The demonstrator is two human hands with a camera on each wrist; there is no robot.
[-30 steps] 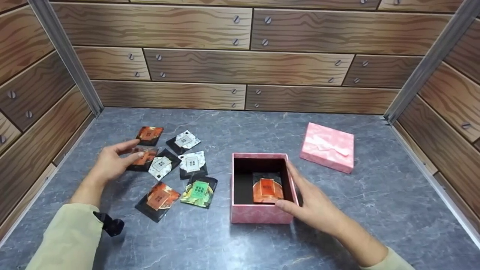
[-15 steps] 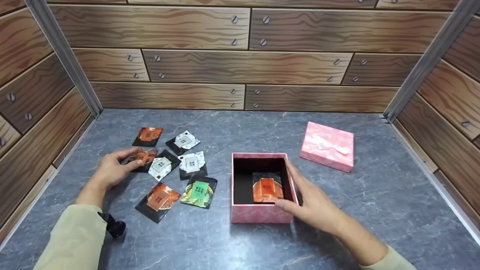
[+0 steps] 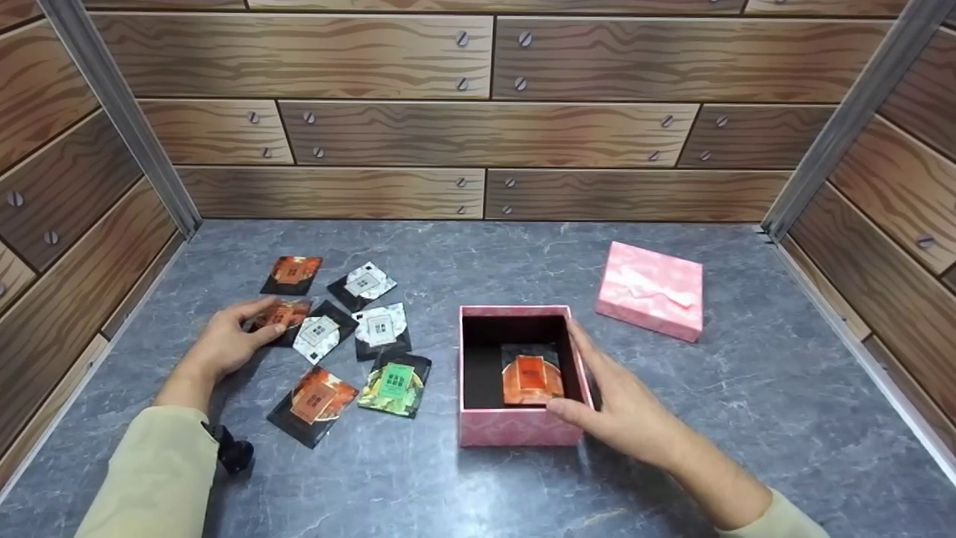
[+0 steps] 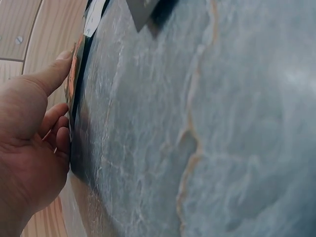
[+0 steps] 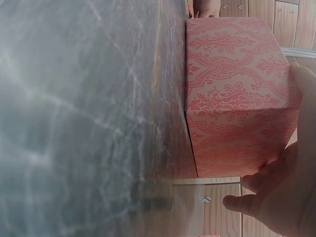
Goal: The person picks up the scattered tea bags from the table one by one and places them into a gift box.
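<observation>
My left hand (image 3: 228, 340) pinches an orange-and-black sachet (image 3: 291, 312) at the left of the table, thumb over its printed face and fingers at its far-left edge. In the left wrist view the sachet (image 4: 74, 74) is seen edge-on, close over the tabletop, with the outer fingers curled. My right hand (image 3: 627, 411) holds the lidless pink box (image 3: 519, 430) by its right side, thumb over the front rim. The right wrist view shows the box's patterned wall (image 5: 232, 64) and lower fingers spread beside it. Inside the box's dark interior lies another orange sachet (image 3: 532, 377).
Around the left hand lie white-and-black sachets (image 3: 381, 329), a green one (image 3: 396, 381) and more orange ones (image 3: 314, 403). The pink lid (image 3: 650, 291) with a bow rests behind the box, to the right. Wood-patterned walls (image 3: 478, 134) enclose the grey marbled table.
My left hand has come down from between two orange sachets onto the nearer one, which has shifted slightly. The right hand keeps its hold on the box.
</observation>
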